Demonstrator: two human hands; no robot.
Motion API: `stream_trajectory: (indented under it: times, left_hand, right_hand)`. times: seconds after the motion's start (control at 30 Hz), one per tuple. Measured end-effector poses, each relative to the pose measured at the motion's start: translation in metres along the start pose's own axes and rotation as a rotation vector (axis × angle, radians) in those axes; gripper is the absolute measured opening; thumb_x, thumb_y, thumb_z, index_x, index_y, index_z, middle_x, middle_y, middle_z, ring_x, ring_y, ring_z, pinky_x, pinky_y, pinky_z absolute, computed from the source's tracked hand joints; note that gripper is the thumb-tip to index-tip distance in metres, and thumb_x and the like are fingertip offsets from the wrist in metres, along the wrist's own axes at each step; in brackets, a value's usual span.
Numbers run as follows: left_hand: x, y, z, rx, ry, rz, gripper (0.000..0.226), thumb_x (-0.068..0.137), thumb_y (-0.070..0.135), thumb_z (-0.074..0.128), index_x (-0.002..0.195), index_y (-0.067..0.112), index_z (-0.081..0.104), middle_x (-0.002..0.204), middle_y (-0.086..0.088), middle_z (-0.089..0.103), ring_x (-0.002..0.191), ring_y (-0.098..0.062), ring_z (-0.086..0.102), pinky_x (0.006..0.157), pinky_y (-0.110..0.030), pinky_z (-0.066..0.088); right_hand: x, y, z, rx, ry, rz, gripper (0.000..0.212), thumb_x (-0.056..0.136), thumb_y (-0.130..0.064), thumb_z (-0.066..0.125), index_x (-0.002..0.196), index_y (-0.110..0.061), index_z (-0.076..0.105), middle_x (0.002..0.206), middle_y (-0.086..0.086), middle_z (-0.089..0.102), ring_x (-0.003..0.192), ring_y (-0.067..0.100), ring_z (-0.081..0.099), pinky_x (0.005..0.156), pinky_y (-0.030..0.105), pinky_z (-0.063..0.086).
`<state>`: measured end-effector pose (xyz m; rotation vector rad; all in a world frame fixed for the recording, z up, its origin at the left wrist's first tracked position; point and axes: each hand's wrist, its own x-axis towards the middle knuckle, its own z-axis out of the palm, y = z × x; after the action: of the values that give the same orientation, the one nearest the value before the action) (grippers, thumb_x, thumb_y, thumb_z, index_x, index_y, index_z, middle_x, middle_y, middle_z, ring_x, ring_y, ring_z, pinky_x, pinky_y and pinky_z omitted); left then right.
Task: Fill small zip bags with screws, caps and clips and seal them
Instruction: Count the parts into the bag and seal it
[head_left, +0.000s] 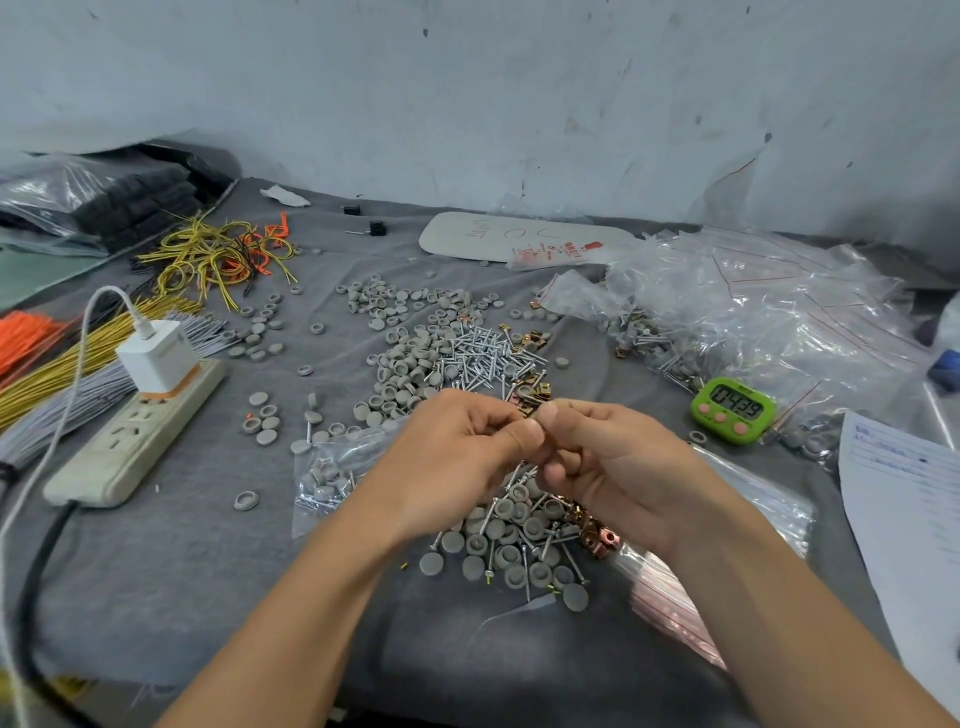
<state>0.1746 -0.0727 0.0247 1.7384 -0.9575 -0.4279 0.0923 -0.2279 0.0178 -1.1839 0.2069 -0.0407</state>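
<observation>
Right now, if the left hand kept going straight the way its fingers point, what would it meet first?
The right hand. The left hand points rightward at it, and their thumbs touch, pinching what looks like a small zip bag between them.

At the left of the worktop (156, 571) a power strip (130, 436) is laid, with a charger (156, 356) plugged on it. Wire bundles (62, 374) are laid left of the strip, loose wires (218, 254) behind it. Caps (400, 364) are scattered across the middle, with screws (478, 353) just right of them and clips (535, 384) at the screws' right edge. A card (509, 236) is set behind these. Before them, the left hand (457, 457) and right hand (608, 462) are met over a bag (519, 540). A second bag (327, 483) is laid left of it, empty bags (670, 597) right. A timer (733, 410) is stood at the right, a bag heap (769, 306) behind it, a paper (904, 493) beside it.
</observation>
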Motion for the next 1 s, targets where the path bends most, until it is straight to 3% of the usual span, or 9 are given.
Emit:
stream_trajectory:
  times: [0.17, 0.3, 0.47, 0.53, 0.63, 0.8, 0.93, 1.0]
  left_hand:
    - [0.002, 0.003, 0.002, -0.154, -0.035, -0.001, 0.032, 0.09, 0.036, 0.062, 0.063, 0.022, 0.07, 0.055, -0.01, 0.051, 0.049, -0.021, 0.045, 0.052, -0.033, 0.034]
    - [0.003, 0.002, 0.0, -0.173, -0.023, 0.005, 0.032, 0.09, 0.038, 0.062, 0.064, 0.019, 0.07, 0.057, -0.021, 0.051, 0.05, -0.023, 0.044, 0.052, -0.035, 0.034]
    - [0.001, 0.002, 0.001, -0.085, 0.013, 0.001, 0.035, 0.081, 0.045, 0.068, 0.055, 0.022, 0.065, 0.05, -0.01, 0.048, 0.048, -0.02, 0.042, 0.052, -0.034, 0.032]
    - [0.002, 0.004, 0.004, -0.079, 0.052, 0.009, 0.036, 0.077, 0.044, 0.068, 0.052, 0.018, 0.063, 0.049, -0.012, 0.046, 0.048, -0.02, 0.04, 0.051, -0.037, 0.031]
    - [0.003, 0.007, 0.006, -0.095, 0.122, 0.02, 0.034, 0.069, 0.041, 0.07, 0.054, 0.011, 0.065, 0.048, -0.017, 0.043, 0.047, -0.019, 0.036, 0.048, -0.036, 0.028]
    - [0.005, 0.01, 0.009, 0.014, 0.217, 0.028, 0.027, 0.071, 0.039, 0.068, 0.049, 0.024, 0.066, 0.041, 0.006, 0.036, 0.041, -0.01, 0.029, 0.043, -0.024, 0.022]
    - [0.004, 0.011, 0.015, 0.137, 0.346, 0.076, 0.03, 0.08, 0.032, 0.073, 0.051, 0.022, 0.068, 0.038, 0.009, 0.039, 0.037, -0.006, 0.032, 0.04, -0.016, 0.025]
    - [0.005, 0.009, 0.012, 0.143, 0.389, 0.067, 0.037, 0.083, 0.025, 0.072, 0.048, 0.019, 0.06, 0.039, 0.01, 0.039, 0.039, -0.005, 0.032, 0.041, -0.016, 0.027]
  right_hand:
    - [-0.002, -0.003, -0.003, 0.176, -0.057, 0.076, 0.011, 0.078, -0.013, 0.068, 0.072, -0.005, 0.074, 0.064, 0.008, 0.067, 0.048, 0.008, 0.062, 0.046, 0.016, 0.051]
    - [-0.005, -0.004, -0.002, 0.199, -0.082, 0.1, 0.005, 0.074, -0.006, 0.069, 0.077, -0.002, 0.071, 0.066, 0.01, 0.067, 0.051, 0.009, 0.063, 0.047, 0.017, 0.052]
    - [-0.008, -0.01, -0.002, 0.148, -0.064, 0.153, 0.009, 0.072, -0.001, 0.068, 0.069, -0.003, 0.075, 0.065, 0.011, 0.065, 0.05, 0.01, 0.061, 0.048, 0.018, 0.053]
    - [-0.01, -0.012, 0.001, 0.162, -0.079, 0.152, 0.0, 0.067, -0.004, 0.073, 0.067, -0.003, 0.073, 0.063, 0.011, 0.064, 0.048, 0.011, 0.059, 0.047, 0.017, 0.051]
    - [-0.012, -0.01, 0.004, 0.232, -0.073, 0.153, 0.005, 0.064, -0.003, 0.073, 0.069, -0.001, 0.072, 0.062, 0.012, 0.063, 0.047, 0.01, 0.059, 0.046, 0.017, 0.051]
    - [-0.01, -0.008, 0.004, 0.277, -0.037, 0.153, 0.007, 0.072, -0.001, 0.065, 0.072, -0.001, 0.072, 0.064, 0.011, 0.062, 0.047, 0.01, 0.058, 0.047, 0.017, 0.05]
    - [-0.01, -0.008, 0.001, 0.294, 0.01, 0.132, 0.005, 0.07, -0.001, 0.067, 0.073, -0.002, 0.072, 0.066, 0.011, 0.064, 0.048, 0.011, 0.059, 0.045, 0.018, 0.049]
    - [-0.01, -0.009, -0.003, 0.329, 0.064, 0.113, 0.007, 0.068, -0.001, 0.071, 0.074, -0.001, 0.072, 0.068, 0.012, 0.067, 0.05, 0.012, 0.062, 0.047, 0.018, 0.051]
